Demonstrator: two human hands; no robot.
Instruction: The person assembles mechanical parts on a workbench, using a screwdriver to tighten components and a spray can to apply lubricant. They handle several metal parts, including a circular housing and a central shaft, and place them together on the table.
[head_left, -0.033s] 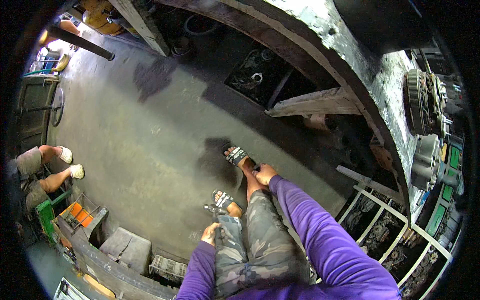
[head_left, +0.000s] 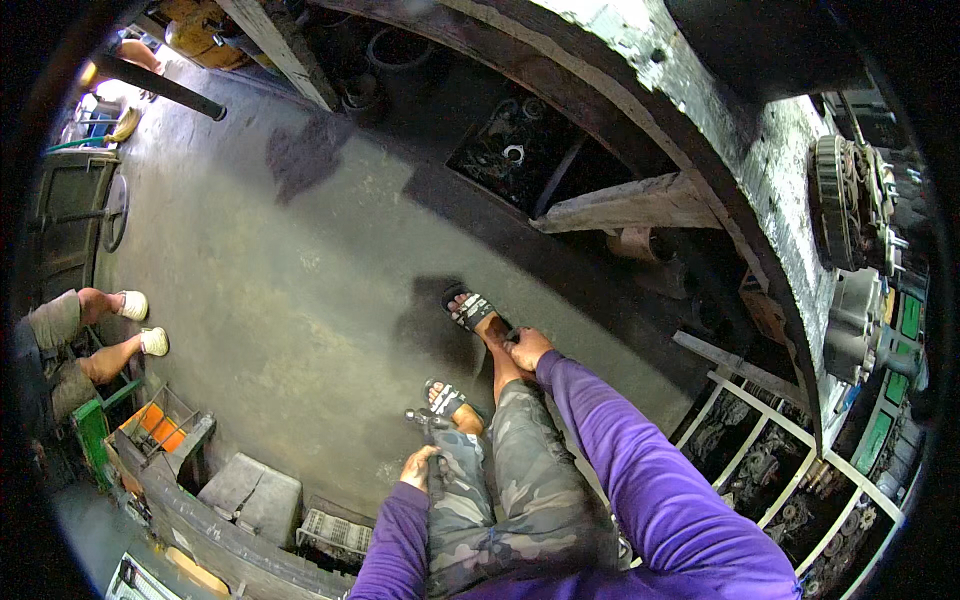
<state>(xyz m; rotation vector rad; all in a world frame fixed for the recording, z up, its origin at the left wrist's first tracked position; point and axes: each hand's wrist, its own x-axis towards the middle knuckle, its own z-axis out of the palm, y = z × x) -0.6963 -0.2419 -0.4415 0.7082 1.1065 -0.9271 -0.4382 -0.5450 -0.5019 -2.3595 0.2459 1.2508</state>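
Note:
My left hand is closed round the handle of a hammer. The hammer's dark metal head points away from me, close to my left sandal. My right hand is closed, thumb side forward, in front of my right shin. A small dark end sticks out past its fingers; the rest is hidden in the grip, and its kind cannot be told. Both hands hang low beside my camouflage trousers, apart from the bench.
On the right a worn, curved-looking workbench carries a ringed metal gear part. Below it stands a pale metal rack of greasy parts. Another person's legs show at left, near a grey box. Concrete floor lies between.

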